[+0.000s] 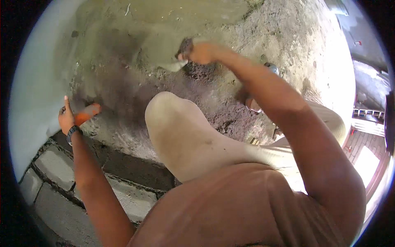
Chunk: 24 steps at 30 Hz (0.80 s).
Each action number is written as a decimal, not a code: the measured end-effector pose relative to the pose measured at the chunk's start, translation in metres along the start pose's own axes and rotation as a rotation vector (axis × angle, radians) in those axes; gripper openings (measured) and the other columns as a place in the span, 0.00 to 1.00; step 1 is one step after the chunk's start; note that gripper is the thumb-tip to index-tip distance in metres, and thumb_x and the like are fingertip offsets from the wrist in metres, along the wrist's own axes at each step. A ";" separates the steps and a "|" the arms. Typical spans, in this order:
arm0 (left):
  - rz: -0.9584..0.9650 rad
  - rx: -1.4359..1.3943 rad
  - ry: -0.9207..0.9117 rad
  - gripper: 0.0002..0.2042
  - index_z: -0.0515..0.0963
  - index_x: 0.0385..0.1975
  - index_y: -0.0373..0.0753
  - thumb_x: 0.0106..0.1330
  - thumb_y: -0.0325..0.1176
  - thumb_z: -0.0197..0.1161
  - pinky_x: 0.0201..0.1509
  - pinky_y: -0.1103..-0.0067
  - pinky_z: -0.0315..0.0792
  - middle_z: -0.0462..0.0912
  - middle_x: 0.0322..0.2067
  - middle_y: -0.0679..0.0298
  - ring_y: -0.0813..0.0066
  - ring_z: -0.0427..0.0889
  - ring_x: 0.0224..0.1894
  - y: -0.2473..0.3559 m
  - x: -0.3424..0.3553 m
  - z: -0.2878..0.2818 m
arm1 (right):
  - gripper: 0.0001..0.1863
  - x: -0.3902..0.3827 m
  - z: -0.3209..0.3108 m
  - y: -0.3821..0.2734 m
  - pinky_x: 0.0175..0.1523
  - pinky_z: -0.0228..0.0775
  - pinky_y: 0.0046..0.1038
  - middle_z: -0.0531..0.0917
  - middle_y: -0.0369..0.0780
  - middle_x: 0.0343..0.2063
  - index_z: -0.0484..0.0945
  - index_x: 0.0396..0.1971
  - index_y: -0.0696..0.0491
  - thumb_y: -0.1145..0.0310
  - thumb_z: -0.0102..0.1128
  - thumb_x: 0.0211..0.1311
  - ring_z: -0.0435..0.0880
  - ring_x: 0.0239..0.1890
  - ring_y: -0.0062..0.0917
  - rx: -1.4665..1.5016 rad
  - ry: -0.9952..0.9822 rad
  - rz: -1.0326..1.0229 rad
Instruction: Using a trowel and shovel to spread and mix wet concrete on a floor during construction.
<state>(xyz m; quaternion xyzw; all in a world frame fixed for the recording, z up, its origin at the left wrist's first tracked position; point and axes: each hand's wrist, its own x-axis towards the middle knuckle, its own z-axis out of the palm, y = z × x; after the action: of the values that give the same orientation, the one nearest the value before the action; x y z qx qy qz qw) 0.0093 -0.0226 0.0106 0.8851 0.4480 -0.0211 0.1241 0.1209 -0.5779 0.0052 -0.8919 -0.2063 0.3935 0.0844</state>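
Observation:
My right hand (202, 53) is ahead of my knee, low over the wet, muddy ground (164, 86). Its fingers close round the dark handle end of what looks like a trowel (175, 66), whose pale blade is smeared by motion. At the left, my left hand (66, 119) is up by the smooth pale wall (37, 103), one finger stretched upward and the others partly bent. A bright orange, tube-like piece (87, 114) with a grey smudge sticks out beside that palm. Whether the hand touches it is not clear.
Grey blocks (55, 166) with dark joints lie at the lower left. A smoother grey layer (193, 12) covers the far ground. My bent knee (166, 111) sits between my arms. A rounded grey object (271, 68) is partly behind my right forearm.

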 end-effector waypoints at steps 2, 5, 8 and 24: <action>0.011 0.016 0.021 0.51 0.78 0.57 0.34 0.51 0.81 0.51 0.64 0.62 0.67 0.81 0.54 0.48 0.52 0.77 0.59 0.002 0.005 -0.004 | 0.38 0.009 -0.036 0.007 0.47 0.78 0.41 0.86 0.50 0.34 0.84 0.45 0.54 0.33 0.41 0.68 0.86 0.44 0.42 0.096 0.034 -0.038; -0.010 0.045 -0.003 0.51 0.78 0.57 0.35 0.51 0.81 0.50 0.64 0.63 0.67 0.81 0.54 0.48 0.52 0.77 0.59 -0.006 0.000 -0.003 | 0.38 -0.006 -0.066 -0.017 0.43 0.77 0.42 0.85 0.52 0.30 0.84 0.43 0.56 0.32 0.43 0.67 0.86 0.39 0.43 0.255 0.006 0.019; 0.002 0.008 -0.029 0.51 0.79 0.56 0.35 0.52 0.81 0.50 0.63 0.63 0.67 0.81 0.54 0.48 0.51 0.78 0.59 0.007 -0.004 -0.003 | 0.38 -0.009 -0.012 0.009 0.39 0.76 0.44 0.85 0.54 0.29 0.84 0.37 0.58 0.32 0.48 0.65 0.85 0.34 0.45 0.297 0.202 -0.192; -0.010 0.007 0.023 0.48 0.81 0.52 0.35 0.52 0.80 0.53 0.64 0.62 0.67 0.82 0.52 0.49 0.52 0.78 0.58 0.007 -0.015 -0.010 | 0.20 0.052 0.090 -0.063 0.45 0.78 0.46 0.86 0.45 0.43 0.84 0.42 0.54 0.55 0.53 0.63 0.86 0.43 0.47 0.284 0.083 0.087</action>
<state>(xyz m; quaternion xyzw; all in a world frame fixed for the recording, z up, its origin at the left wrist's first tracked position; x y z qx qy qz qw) 0.0050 -0.0360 0.0239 0.8835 0.4538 -0.0133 0.1157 0.0673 -0.4996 -0.0712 -0.8947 -0.1062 0.3846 0.2010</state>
